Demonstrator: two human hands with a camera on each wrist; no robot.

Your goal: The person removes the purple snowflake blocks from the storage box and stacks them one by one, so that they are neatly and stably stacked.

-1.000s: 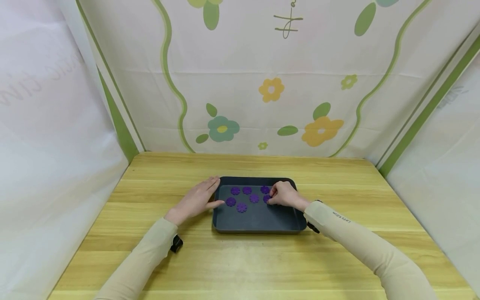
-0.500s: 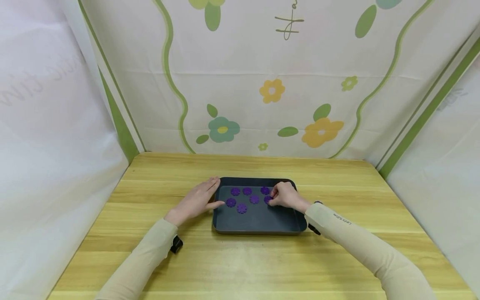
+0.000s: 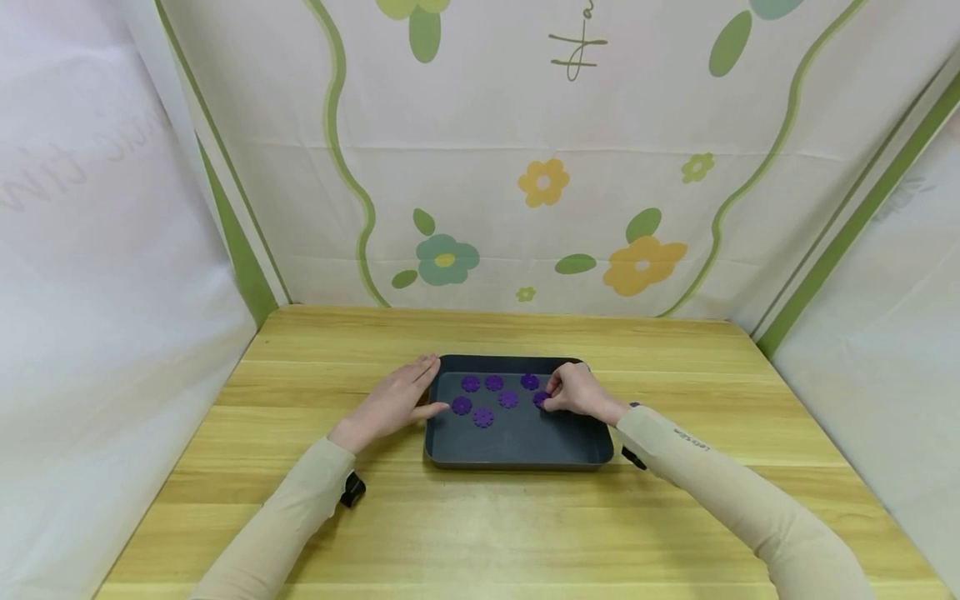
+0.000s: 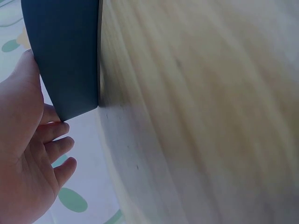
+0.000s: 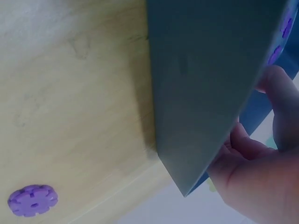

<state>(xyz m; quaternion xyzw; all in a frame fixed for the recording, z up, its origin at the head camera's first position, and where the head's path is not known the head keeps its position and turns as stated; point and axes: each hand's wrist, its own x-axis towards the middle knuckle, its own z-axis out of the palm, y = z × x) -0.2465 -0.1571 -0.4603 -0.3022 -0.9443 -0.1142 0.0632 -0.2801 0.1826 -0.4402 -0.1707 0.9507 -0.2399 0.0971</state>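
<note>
Right hand [image 3: 583,392]: fingers narrowed, by which one purple notched disc [image 3: 540,401] is pinched inside the dark baking tray [image 3: 517,442], right of centre; whether it is lifted cannot be told. Left hand [image 3: 396,398]: fingers spread wide, laid against the tray's left side. Six further discs [image 3: 508,398] are contained. Risks, as judged: the pinched disc could be dropped through a slipping grip; the tray could be shifted by uneven pressure. Surface: wood-grain counter [image 3: 480,533], on which an outlying disc [image 5: 33,201] is placed. Room: enclosed by white cloth walls [image 3: 465,100], flower-printed.
</note>
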